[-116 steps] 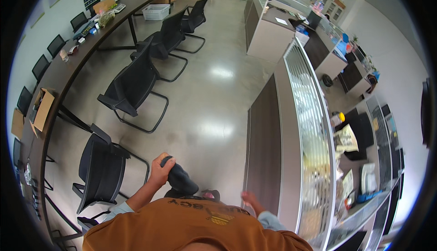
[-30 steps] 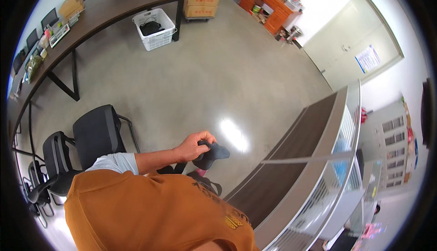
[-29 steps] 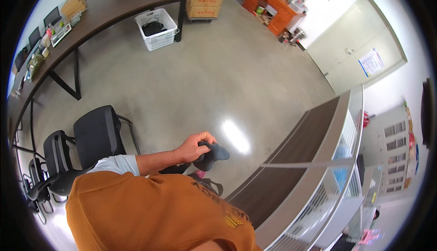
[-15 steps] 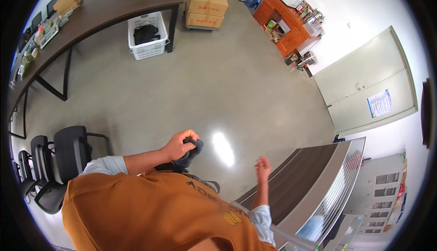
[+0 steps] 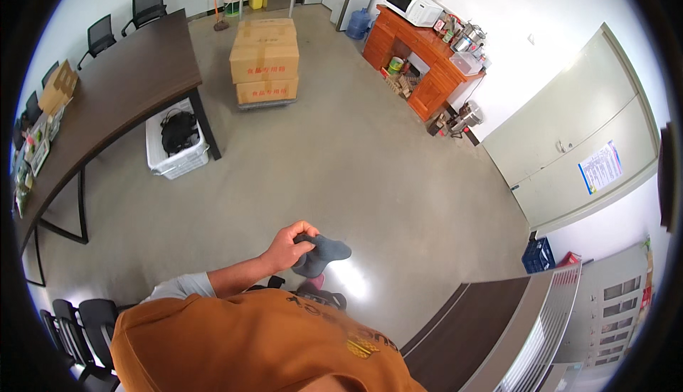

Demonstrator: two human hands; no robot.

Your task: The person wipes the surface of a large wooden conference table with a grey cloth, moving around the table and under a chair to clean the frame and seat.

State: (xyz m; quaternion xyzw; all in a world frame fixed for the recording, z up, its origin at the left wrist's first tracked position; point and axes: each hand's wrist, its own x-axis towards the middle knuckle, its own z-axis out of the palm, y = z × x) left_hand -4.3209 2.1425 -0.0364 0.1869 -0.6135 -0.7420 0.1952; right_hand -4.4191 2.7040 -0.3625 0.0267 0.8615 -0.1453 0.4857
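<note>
My left hand (image 5: 287,247) is closed on a grey sock (image 5: 329,250) in front of my body. Fingers and thumb pinch its upper part, and the rounded toe end points right. More grey cloth hangs below the hand, and I cannot tell whether it belongs to a second sock. Beneath it a small bit of something pink (image 5: 316,281) shows, mostly hidden. My right hand is out of the picture.
A dark cabinet-like unit (image 5: 466,335) with a slatted edge stands close on my right. Ahead are a long dark table (image 5: 135,72), a white basket (image 5: 181,164) and stacked cartons (image 5: 265,57) on a trolley. Black chairs (image 5: 98,321) line the lower left; a wooden desk (image 5: 427,93) stands far right.
My view has shifted, bringing more of the far room in. My right hand has left the picture. The sock now extends further out to the right of my left hand.
</note>
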